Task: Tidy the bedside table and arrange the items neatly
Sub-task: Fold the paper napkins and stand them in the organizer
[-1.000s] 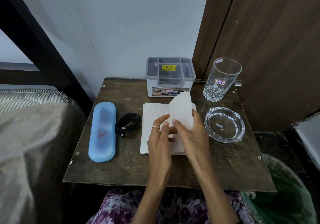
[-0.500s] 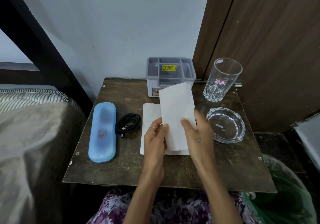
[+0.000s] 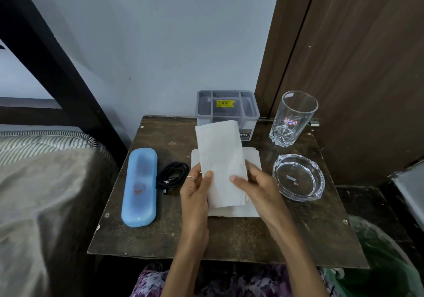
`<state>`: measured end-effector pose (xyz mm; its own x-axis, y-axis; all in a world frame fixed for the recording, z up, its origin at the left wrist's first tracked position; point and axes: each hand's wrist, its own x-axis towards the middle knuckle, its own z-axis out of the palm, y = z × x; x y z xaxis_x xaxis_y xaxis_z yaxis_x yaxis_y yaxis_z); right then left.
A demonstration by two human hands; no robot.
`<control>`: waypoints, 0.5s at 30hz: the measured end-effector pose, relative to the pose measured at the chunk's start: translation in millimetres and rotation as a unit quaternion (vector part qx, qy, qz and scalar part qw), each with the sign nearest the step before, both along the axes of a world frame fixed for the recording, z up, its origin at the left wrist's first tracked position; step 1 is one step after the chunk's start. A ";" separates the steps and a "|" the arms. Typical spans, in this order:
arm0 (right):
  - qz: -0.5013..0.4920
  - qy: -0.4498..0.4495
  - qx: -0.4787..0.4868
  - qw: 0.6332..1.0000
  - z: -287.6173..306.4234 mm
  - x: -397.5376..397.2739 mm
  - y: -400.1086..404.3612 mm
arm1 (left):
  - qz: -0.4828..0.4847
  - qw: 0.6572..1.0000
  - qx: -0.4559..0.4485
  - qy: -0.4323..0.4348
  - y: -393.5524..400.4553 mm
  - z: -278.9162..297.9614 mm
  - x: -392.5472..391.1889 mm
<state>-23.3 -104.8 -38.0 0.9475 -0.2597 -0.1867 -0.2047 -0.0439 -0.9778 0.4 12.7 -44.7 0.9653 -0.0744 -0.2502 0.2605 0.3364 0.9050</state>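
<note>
A folded white tissue [image 3: 220,159] is held up over the middle of the dark wooden bedside table [image 3: 229,234]. My left hand [image 3: 195,187] grips its lower left edge and my right hand [image 3: 257,185] grips its lower right edge, thumbs on top. Under it, more white tissues [image 3: 252,159] lie flat on the table. A blue oblong case [image 3: 140,190] lies at the left, with a coiled black cable [image 3: 171,175] beside it. A grey divided organiser box [image 3: 226,111] stands at the back. A tall drinking glass [image 3: 292,119] and a glass ashtray [image 3: 298,177] are at the right.
A bed with a grey cover [image 3: 46,193] borders the table's left side, with a black bed frame [image 3: 52,62] behind it. A brown wooden door [image 3: 358,67] stands at the back right. A green plastic bag [image 3: 385,257] sits low at the right.
The tissue has gone from a half-raised fold to a flat, narrow folded strip held between both hands. My hands have shifted apart to its two lower edges.
</note>
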 end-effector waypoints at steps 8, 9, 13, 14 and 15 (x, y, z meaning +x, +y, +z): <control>-0.092 -0.077 -0.101 0.988 5.3 -6.2 -6.5 | -0.151 0.965 0.183 -0.113 6.5 1.9 2.7; -0.090 -0.076 -0.107 0.987 5.9 -5.8 -5.8 | -0.147 0.959 0.212 -0.116 6.2 1.9 4.6; -0.058 -0.040 -0.133 0.989 12.1 6.6 -3.7 | -0.068 0.949 0.272 -0.144 1.0 17.0 21.4; -0.052 -0.040 -0.140 0.988 16.6 14.4 -4.7 | -0.053 0.944 0.277 -0.173 -1.6 24.1 28.6; -0.045 -0.051 -0.143 0.987 22.5 23.1 -6.5 | -0.044 0.937 0.280 -0.205 -5.4 32.1 36.6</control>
<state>-0.3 -111.3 -15.5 0.9279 -0.3729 0.0012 -0.1225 -0.3078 -0.9435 36.9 7.3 -12.6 0.9852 -0.1259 0.1167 -0.1431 -0.2267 0.9634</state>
